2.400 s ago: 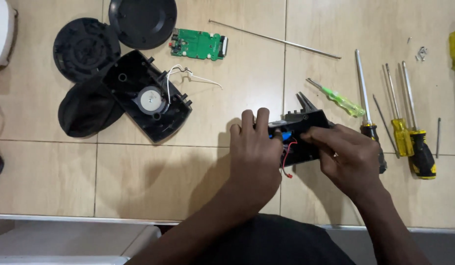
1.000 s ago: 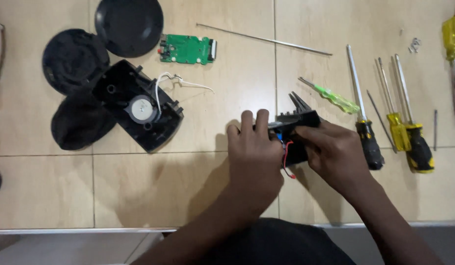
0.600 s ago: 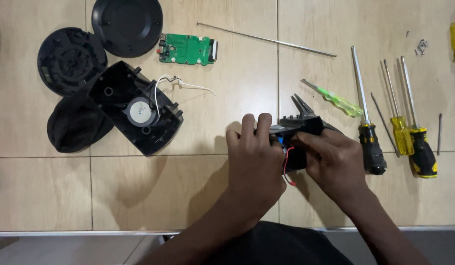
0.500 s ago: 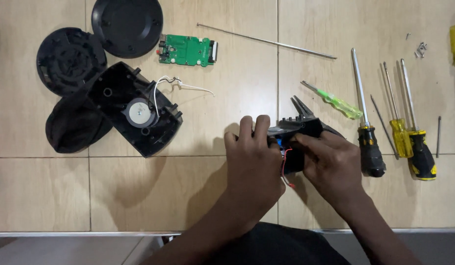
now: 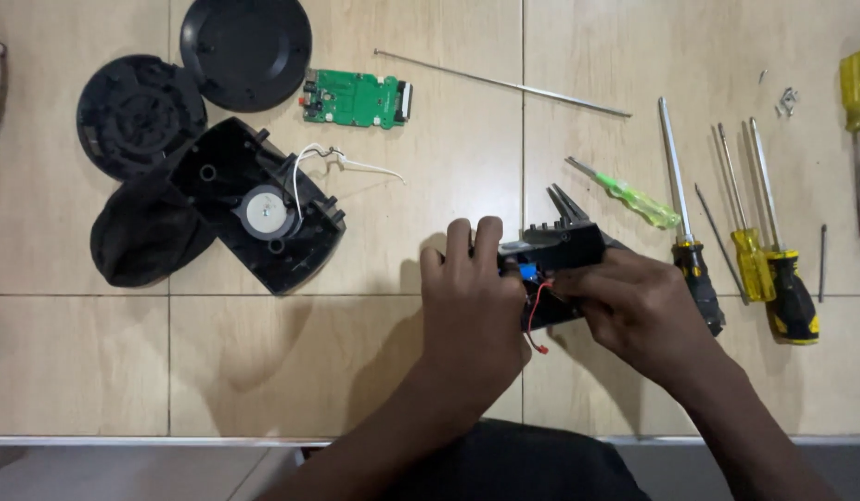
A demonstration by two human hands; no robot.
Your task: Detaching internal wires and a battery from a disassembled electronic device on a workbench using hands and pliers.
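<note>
A small black plastic housing (image 5: 555, 264), boxy and matte, sits above the pale wood-grain tiled floor (image 5: 374, 362), just right of centre, held between both hands; a thin red wire (image 5: 536, 315) loops out of its underside and a spot of blue shows inside. The left hand (image 5: 474, 315) is curled over the housing's left end, fingers bent and closed against its top edge. The right hand (image 5: 645, 311) clasps the right end, fingertips pinched narrow at the opening where the wire emerges. Behind the housing the dark tips of pliers (image 5: 567, 204) poke out. To the left lie a black moulded shell with a round silver speaker (image 5: 263, 211) and a white wire, two round black discs, and a green rectangular circuit board (image 5: 356, 98). A long thin metal rod (image 5: 504, 83) lies above. To the right are a translucent green screwdriver (image 5: 629, 197), a black-handled one and yellow-handled ones (image 5: 782, 292), glossy and slim-shafted. Compared with half a second earlier, both hands grip the housing in the same spot and pose; the scattered parts and tools have not shifted on the floor.
</note>
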